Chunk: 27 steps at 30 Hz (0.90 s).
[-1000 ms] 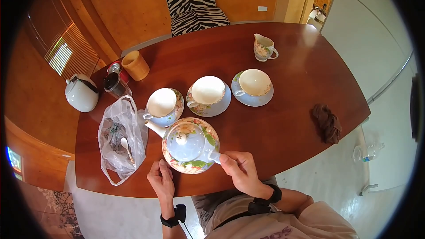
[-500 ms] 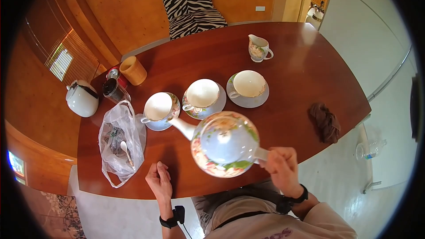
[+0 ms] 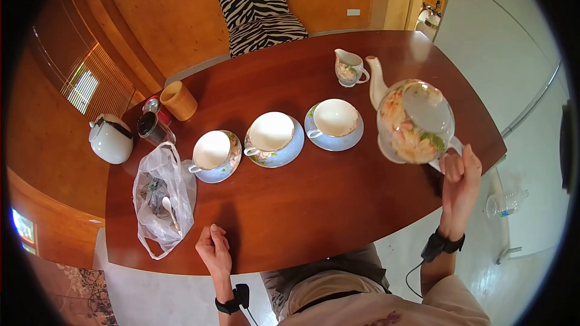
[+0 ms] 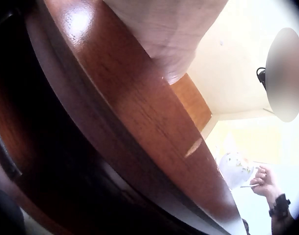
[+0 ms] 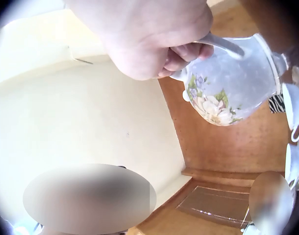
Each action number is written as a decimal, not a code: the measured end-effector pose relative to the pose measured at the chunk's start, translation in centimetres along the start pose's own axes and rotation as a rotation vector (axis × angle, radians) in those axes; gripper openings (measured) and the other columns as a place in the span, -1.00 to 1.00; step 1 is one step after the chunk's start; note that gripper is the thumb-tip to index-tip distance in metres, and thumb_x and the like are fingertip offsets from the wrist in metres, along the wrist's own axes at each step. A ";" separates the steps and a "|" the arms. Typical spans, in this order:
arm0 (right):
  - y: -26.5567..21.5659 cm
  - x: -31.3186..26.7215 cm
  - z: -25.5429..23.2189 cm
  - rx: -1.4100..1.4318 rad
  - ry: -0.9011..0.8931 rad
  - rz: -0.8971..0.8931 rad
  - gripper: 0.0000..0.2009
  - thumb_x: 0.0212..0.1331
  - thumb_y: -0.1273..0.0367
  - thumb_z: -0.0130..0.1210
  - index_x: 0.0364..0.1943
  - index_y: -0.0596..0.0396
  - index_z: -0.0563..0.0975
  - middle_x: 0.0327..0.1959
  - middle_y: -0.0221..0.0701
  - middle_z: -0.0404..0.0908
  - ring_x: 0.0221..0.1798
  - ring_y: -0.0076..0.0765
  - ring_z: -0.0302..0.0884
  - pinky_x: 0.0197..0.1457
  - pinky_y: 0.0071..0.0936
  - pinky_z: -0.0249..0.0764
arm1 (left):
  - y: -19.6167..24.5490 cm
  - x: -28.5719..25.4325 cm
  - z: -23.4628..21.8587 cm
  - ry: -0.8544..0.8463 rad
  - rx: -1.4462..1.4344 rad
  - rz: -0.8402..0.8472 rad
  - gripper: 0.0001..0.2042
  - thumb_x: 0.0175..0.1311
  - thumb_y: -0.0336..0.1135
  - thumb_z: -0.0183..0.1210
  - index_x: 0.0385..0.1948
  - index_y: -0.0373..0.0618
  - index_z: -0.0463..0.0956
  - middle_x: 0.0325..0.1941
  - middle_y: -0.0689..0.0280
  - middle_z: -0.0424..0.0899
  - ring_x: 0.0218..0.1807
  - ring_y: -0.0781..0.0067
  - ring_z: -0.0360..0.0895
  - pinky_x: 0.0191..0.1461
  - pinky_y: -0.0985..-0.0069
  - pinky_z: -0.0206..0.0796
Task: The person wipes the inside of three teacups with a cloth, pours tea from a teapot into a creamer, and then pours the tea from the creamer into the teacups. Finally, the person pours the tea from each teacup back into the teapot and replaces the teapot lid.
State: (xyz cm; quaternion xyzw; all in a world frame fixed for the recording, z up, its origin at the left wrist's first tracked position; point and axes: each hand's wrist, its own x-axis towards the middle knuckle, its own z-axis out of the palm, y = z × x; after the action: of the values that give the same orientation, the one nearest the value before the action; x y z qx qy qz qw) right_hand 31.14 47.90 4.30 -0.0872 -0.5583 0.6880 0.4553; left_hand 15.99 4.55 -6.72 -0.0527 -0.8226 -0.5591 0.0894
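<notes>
My right hand (image 3: 461,187) grips the handle of a floral teapot (image 3: 414,124), held above the right side of the table with its spout toward the far side. In the right wrist view the fingers (image 5: 176,61) curl round that handle beside the flowered body. My left hand (image 3: 214,252) rests at the table's near edge with loosely curled fingers, holding nothing. Left of the teapot stand three matching teacups on saucers: a left teacup (image 3: 211,150), a middle teacup (image 3: 272,131) and a right teacup (image 3: 335,118). A floral creamer (image 3: 348,73) stands beyond the spout.
A clear plastic bag (image 3: 148,229) with a white spoon (image 3: 169,208) lies at the left. Behind it are a lidded dark cup (image 3: 151,128), a red can (image 3: 156,107), a wooden cup (image 3: 179,101) and a white pot (image 3: 111,139). The teapot and right hand mostly hide a brown cloth.
My right hand has lifted the teapot and carried it from in front of the left teacups to the table's right side, turning its spout away from me. The left hand has hardly moved.
</notes>
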 end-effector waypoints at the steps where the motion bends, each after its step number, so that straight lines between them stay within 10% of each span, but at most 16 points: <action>1: 0.0 0.6 -0.3 -0.047 0.055 -0.013 -0.48 0.59 0.17 -0.05 -0.62 -0.12 0.08 -0.68 -0.64 -0.04 -0.54 -0.57 -0.13 -0.32 -0.42 0.02 | 0.0 0.0 0.0 -0.006 -0.002 0.000 -0.57 0.65 -0.17 0.00 -0.53 -0.22 0.42 -0.71 0.45 0.31 -0.66 0.73 0.21 -0.57 0.62 -0.03; 27: 8.6 7.3 -5.0 -0.077 0.126 0.079 -0.51 0.56 0.17 -0.01 -0.64 -0.05 0.28 -0.66 -0.60 0.14 -0.49 -0.54 0.08 -0.23 -0.47 0.19 | -0.4 0.2 0.4 0.019 0.042 0.043 -0.56 0.66 -0.10 -0.03 -0.53 -0.13 0.38 -0.70 0.48 0.28 -0.70 0.78 0.15 -0.62 0.66 -0.12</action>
State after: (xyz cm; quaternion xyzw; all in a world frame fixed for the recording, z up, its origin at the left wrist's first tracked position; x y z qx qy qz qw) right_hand 25.53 56.95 -1.94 -0.1701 -0.5508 0.6765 0.4584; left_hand 15.74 4.75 -7.15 -0.0632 -0.8319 -0.5401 0.1105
